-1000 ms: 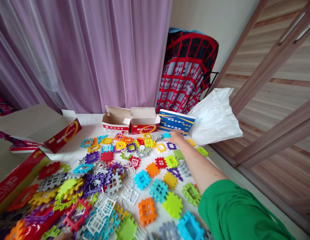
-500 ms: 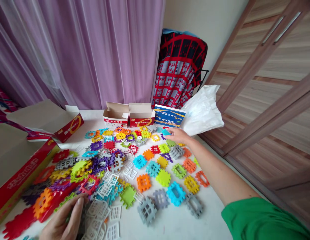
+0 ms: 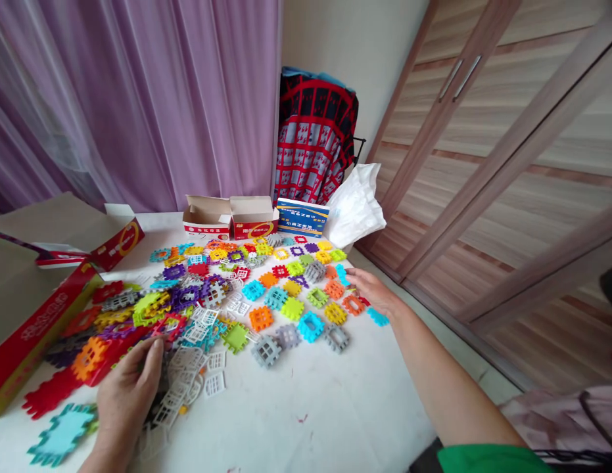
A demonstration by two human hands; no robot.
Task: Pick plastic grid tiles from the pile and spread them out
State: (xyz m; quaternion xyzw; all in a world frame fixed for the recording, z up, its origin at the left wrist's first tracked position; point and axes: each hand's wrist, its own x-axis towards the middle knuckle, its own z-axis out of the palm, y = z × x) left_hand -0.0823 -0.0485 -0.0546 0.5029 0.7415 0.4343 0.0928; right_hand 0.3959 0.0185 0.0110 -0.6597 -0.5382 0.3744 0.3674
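Observation:
At the right edge of the spread pieces, my right hand [image 3: 372, 290] has its fingertips closed on a light-blue notched plastic building piece [image 3: 342, 274]. Orange square building pieces [image 3: 353, 304] lie just left of this hand, and another blue piece [image 3: 378, 316] is below its wrist. My left hand [image 3: 131, 387] rests at the near left of the pile, thumb and fingers pressed together. What it pinches, if anything, is hidden. Close to it are white window-shaped pieces [image 3: 180, 387], a red plate [image 3: 54, 392] and a large teal notched plate [image 3: 62, 433].
Open cardboard boxes [image 3: 37, 341] stand at the left. Small red boxes [image 3: 254, 226], a blue box [image 3: 302, 218] and a white plastic bag [image 3: 357, 207] line the back of the white table [image 3: 296, 420]. A wooden wardrobe [image 3: 463, 177] is on the right.
My right hand has moved with the blue piece from the back of the spread toward me, to its right edge. The view has turned right. My left hand stays by the pile.

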